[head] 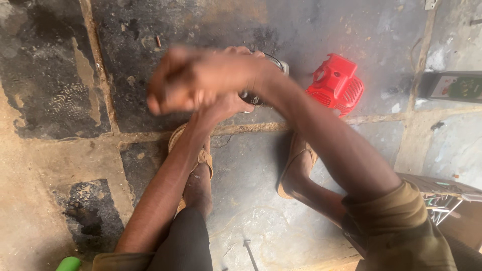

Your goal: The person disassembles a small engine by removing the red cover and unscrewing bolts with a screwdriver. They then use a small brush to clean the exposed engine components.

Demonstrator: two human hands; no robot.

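The floor is grimy stone slab, oil-stained and cracked, with sandalled feet planted at the middle of the frame. Just above them the two hands meet over a small dark engine part with a metal edge, sitting on the floor at upper centre. The right hand, its arm coming in from the lower right, is closed in a fist and blurred; what it grips, if anything, I cannot tell. The left hand reaches up beneath it and seems to press against the part, though whether its fingers close around it is hidden. Both hands are together, one over the other. A red plastic cover lies just right of the part, apart from it. A dark bottle lies at the right edge. To my eye, the work goes best with the lower hand bracing the part firmly so it cannot skid on the slab.
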